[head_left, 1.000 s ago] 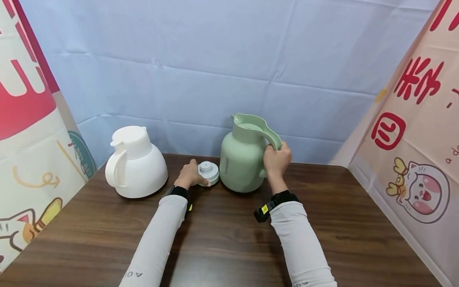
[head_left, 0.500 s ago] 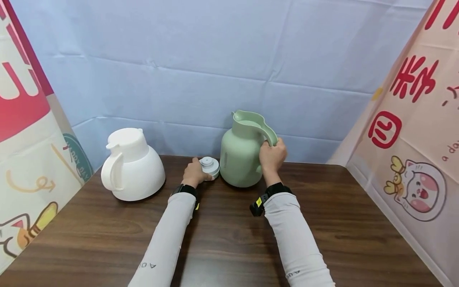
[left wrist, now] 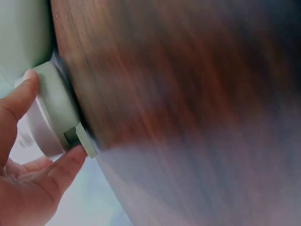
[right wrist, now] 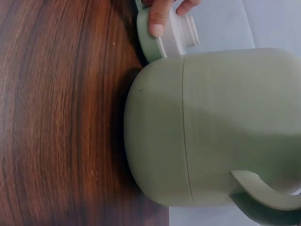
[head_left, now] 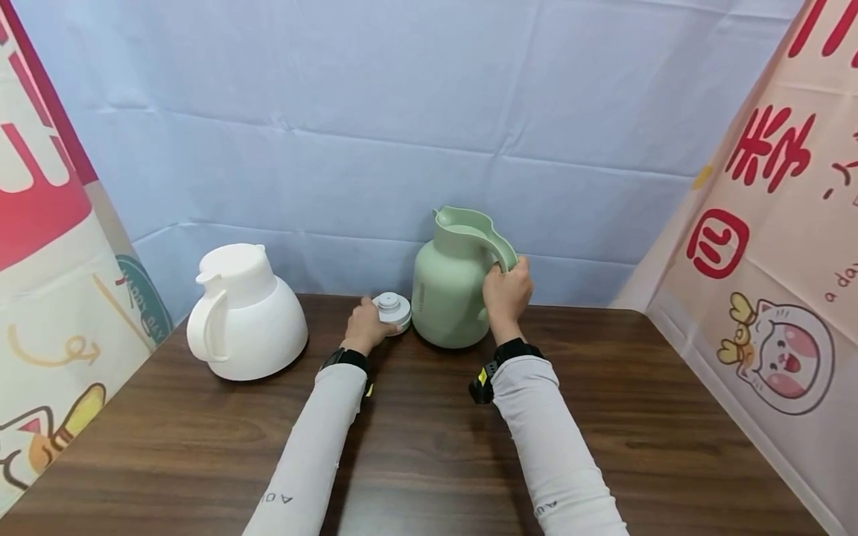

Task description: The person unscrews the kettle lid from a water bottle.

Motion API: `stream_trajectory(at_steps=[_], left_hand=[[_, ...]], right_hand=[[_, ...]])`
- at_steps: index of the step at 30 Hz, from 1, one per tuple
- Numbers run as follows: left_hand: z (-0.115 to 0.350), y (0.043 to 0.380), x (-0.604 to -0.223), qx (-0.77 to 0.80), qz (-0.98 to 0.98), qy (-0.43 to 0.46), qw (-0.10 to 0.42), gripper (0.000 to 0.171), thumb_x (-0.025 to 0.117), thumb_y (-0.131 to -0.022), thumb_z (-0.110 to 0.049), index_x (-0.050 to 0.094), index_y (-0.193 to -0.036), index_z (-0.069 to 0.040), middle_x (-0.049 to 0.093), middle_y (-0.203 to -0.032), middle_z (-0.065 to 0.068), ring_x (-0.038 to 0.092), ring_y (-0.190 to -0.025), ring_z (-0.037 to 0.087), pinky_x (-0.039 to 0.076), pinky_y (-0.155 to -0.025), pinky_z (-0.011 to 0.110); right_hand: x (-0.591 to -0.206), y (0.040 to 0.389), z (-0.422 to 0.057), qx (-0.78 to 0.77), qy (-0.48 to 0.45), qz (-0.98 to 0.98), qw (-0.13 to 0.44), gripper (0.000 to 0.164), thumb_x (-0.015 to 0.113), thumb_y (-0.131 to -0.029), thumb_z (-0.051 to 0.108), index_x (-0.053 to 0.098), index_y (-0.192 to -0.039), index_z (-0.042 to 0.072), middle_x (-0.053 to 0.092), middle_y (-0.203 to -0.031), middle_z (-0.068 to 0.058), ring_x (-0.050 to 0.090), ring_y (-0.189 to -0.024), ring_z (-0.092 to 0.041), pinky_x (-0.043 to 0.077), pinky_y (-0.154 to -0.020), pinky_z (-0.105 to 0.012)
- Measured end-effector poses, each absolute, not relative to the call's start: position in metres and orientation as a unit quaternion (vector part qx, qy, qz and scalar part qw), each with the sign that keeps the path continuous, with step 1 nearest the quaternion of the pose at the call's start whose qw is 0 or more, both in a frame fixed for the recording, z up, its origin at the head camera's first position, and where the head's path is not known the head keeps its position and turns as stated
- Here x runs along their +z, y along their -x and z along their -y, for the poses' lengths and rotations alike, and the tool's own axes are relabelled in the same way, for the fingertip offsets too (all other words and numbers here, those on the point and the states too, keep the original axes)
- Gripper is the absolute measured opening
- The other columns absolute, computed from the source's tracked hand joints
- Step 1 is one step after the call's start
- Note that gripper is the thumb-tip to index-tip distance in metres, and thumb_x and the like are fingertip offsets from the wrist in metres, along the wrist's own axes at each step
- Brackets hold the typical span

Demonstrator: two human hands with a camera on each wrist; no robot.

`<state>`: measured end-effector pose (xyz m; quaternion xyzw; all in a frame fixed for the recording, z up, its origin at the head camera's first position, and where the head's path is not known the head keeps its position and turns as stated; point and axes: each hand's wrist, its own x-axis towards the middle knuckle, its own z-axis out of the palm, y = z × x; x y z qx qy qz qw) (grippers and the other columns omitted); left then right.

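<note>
My left hand [head_left: 365, 327] pinches the rim of an upside-down round lid [head_left: 392, 311], thumb on the near side and fingers on the far side. The left wrist view shows the lid [left wrist: 59, 101] with a pale green outer wall and a small tab by a fingertip. Its white threaded plug [right wrist: 188, 30] faces up. Right beside the lid stands a pale green vacuum jug [head_left: 450, 298], upright on the table, its top without a lid. The right hand [head_left: 507, 295] grips the jug's handle [head_left: 501, 249] from the right; that hand is outside the right wrist view.
A white vacuum jug [head_left: 248, 316] with its lid on stands left of my left hand. The brown wooden table [head_left: 429, 447] reaches back to a light blue cloth [head_left: 375, 149]. Printed cloths [head_left: 757, 298] hang on both sides.
The green jug and the lid have shifted slightly back toward the blue cloth, both hands moving with them. My grips look the same; the head view has shifted a little.
</note>
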<state>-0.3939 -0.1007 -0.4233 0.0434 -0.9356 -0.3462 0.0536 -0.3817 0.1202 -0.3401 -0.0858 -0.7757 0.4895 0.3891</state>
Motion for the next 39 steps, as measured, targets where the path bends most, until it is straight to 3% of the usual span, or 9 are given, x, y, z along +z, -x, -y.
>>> stream_trajectory(at_steps=[11, 17, 20, 27, 33, 39], left_hand=[[0.109, 0.394, -0.424, -0.344, 0.939, -0.016, 0.024, 0.084, 0.076, -0.078, -0.027, 0.027, -0.137, 0.006, 0.05, -0.119, 0.027, 0.052, -0.105, 0.039, 0.043, -0.086, 0.046], [0.113, 0.392, -0.422, -0.332, 0.942, -0.012, 0.033, 0.077, 0.074, -0.079, -0.026, 0.032, -0.135, 0.006, 0.047, -0.119, 0.027, 0.051, -0.105, 0.04, 0.043, -0.086, 0.047], [0.118, 0.39, -0.416, -0.306, 0.951, 0.0, 0.047, 0.071, 0.074, -0.079, -0.028, 0.038, -0.13, 0.005, 0.048, -0.116, 0.025, 0.052, -0.103, 0.04, 0.043, -0.084, 0.047], [0.127, 0.383, -0.403, -0.245, 0.967, 0.052, 0.056, 0.061, 0.072, -0.08, -0.031, 0.048, -0.126, 0.002, 0.054, -0.113, 0.02, 0.054, -0.101, 0.034, 0.045, -0.082, 0.045], [0.131, 0.372, -0.397, -0.219, 0.972, 0.074, 0.04, 0.059, 0.07, -0.081, -0.031, 0.05, -0.127, -0.001, 0.053, -0.115, 0.017, 0.052, -0.103, 0.032, 0.044, -0.082, 0.045], [0.133, 0.36, -0.392, -0.181, 0.977, 0.104, 0.04, 0.057, 0.072, -0.08, -0.036, 0.055, -0.123, -0.004, 0.056, -0.11, 0.014, 0.055, -0.096, 0.029, 0.046, -0.074, 0.042]], right_hand=[[-0.342, 0.381, -0.126, 0.468, 0.088, 0.805, 0.354, 0.018, 0.05, -0.092, 0.014, 0.052, -0.103, 0.0, 0.046, -0.068, -0.011, 0.05, -0.063, -0.031, 0.035, -0.057, -0.038], [-0.339, 0.379, -0.126, 0.485, 0.077, 0.802, 0.34, 0.013, 0.05, -0.092, 0.014, 0.05, -0.096, 0.001, 0.04, -0.065, -0.008, 0.045, -0.06, -0.028, 0.033, -0.056, -0.036], [-0.333, 0.374, -0.13, 0.492, 0.076, 0.815, 0.298, 0.015, 0.05, -0.091, 0.016, 0.048, -0.097, 0.003, 0.044, -0.072, -0.01, 0.047, -0.066, -0.028, 0.036, -0.059, -0.037], [-0.323, 0.362, -0.157, 0.441, 0.011, 0.882, 0.167, 0.042, 0.052, -0.088, 0.022, 0.04, -0.123, 0.002, 0.051, -0.103, -0.017, 0.053, -0.091, -0.033, 0.046, -0.07, -0.043], [-0.323, 0.356, -0.172, 0.38, -0.059, 0.914, 0.131, 0.044, 0.057, -0.088, 0.024, 0.041, -0.121, -0.001, 0.05, -0.108, -0.021, 0.05, -0.097, -0.036, 0.044, -0.076, -0.046], [-0.327, 0.349, -0.179, 0.314, -0.099, 0.937, 0.114, 0.047, 0.063, -0.087, 0.023, 0.046, -0.123, 0.0, 0.054, -0.108, -0.021, 0.051, -0.098, -0.038, 0.041, -0.079, -0.05]])
